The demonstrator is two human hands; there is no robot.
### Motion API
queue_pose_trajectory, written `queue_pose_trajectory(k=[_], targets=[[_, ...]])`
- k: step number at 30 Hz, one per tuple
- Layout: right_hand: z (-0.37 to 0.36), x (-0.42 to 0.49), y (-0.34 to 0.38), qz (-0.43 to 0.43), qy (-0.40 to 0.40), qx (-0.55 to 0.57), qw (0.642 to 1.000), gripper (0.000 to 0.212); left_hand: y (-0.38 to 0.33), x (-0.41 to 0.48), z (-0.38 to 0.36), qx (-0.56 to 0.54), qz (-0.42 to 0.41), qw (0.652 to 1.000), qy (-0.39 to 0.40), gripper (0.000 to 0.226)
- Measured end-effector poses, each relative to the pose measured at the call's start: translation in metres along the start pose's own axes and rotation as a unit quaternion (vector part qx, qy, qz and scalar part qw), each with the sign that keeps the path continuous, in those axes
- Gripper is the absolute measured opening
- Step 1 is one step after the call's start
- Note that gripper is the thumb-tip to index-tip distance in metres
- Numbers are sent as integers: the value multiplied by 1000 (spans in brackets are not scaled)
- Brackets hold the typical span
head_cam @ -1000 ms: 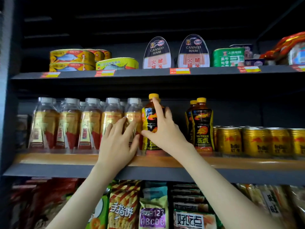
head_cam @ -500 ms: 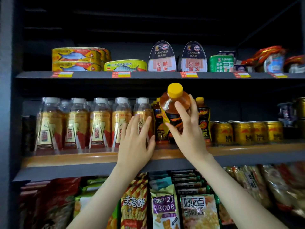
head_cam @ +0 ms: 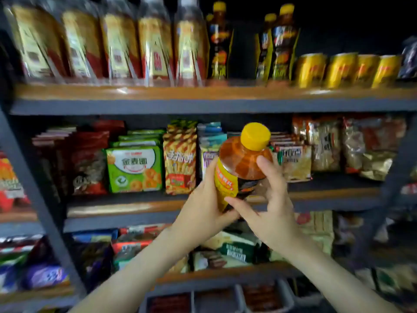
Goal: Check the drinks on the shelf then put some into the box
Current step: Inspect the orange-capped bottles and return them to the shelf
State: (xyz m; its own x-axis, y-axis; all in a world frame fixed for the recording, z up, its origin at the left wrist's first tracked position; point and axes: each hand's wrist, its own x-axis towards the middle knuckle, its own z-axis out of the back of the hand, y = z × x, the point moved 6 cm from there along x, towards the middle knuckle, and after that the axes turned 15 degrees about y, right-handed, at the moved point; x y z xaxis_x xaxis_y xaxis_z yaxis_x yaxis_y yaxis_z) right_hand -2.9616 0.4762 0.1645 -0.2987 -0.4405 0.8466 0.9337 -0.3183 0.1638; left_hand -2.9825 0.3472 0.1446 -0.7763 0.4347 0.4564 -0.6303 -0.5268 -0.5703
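Note:
An orange drink bottle (head_cam: 242,162) with a yellow cap and a black and yellow label is held in front of the snack shelf, tilted with its cap toward me. My left hand (head_cam: 204,207) grips its lower left side. My right hand (head_cam: 269,206) wraps its right side, thumb across the label. On the drinks shelf (head_cam: 203,94) above stand several clear bottles with gold and red labels (head_cam: 117,44), more yellow-capped bottles (head_cam: 220,41) and several gold cans (head_cam: 347,68). A gap shows between the yellow-capped bottles. No box is clearly in view.
Snack bags fill the shelf (head_cam: 140,207) behind my hands, among them a green packet (head_cam: 134,169) and a striped bag (head_cam: 179,157). More packets lie on the shelf below. Dark bins (head_cam: 216,299) sit at the bottom edge. A grey upright post (head_cam: 33,190) slants at left.
The bottle has come off the drinks shelf and down in front of the snack shelf. My left hand left the clear bottles and joined my right on it. The view dropped.

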Motion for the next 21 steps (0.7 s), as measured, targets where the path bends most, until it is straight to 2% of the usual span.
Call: queue_pose_trajectory(k=[2,5,9,13,16,18,20,21], targets=[[-23,-46,-5,-74,45,40,995,72,25,-32,-38,-14,83,996,41,96],[-54,-107,-12,-183,111,110,970,78,50,-77,-84,-53,169,981,85,88],[-87,-167,-11,-243,235,160,927,86,75,-133,-128,-127,269,947,120,79],[-107,-194,-14,-250,348,185,884,84,88,-162,-141,-201,344,905,150,75],[-112,-196,-16,-241,398,161,870,83,95,-173,-139,-240,379,878,166,70],[-114,-195,-17,-195,418,91,882,92,98,-178,-138,-283,394,856,178,70],[-124,-199,-14,-111,450,-11,886,110,95,-182,-135,-355,409,824,167,69],[-131,-200,-10,-76,457,-39,885,113,93,-184,-133,-391,416,806,159,67]])
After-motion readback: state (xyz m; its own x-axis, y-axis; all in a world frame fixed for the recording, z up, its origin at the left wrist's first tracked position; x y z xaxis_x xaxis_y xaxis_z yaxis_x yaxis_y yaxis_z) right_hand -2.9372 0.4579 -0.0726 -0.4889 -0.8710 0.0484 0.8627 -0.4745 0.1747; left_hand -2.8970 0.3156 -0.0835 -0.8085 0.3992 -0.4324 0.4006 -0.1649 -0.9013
